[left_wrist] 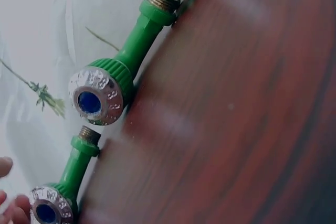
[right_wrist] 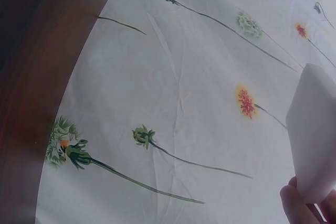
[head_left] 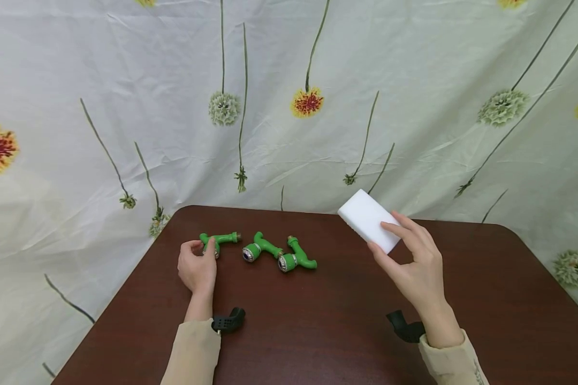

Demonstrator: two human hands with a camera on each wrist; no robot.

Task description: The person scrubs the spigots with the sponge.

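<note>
White block [head_left: 366,218] in right hand [head_left: 416,262] (head, right wrist views only)

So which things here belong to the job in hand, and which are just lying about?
In the job, it seems:
White block, held in the right grip
Leftmost green tap, with the left grip at it

Lying about, or just setting:
Middle green tap and rightmost green tap, in neither grip, though they may belong too
Flowered cloth behind; table
</note>
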